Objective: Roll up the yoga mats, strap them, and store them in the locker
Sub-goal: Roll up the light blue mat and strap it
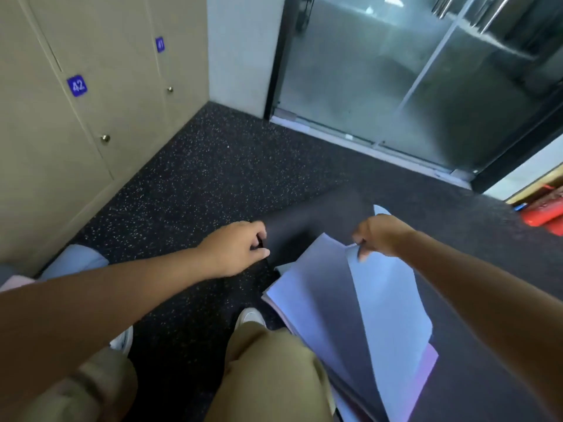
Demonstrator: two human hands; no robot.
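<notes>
In the head view, the left hand (pixel 234 248) grips the edge of the dark mat (pixel 307 220) and the right hand (pixel 377 236) pinches the lavender mat (pixel 387 303). Both mats lie unrolled on the floor (pixel 182 190); rolling, strapping and the closed lockers (pixel 91 95) remain.

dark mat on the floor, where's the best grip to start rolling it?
Judging by its pose, grip the dark mat along its near short edge, coming from above on the person's side. The left hand already pinches that corner; the edge lies free on the floor.
</notes>
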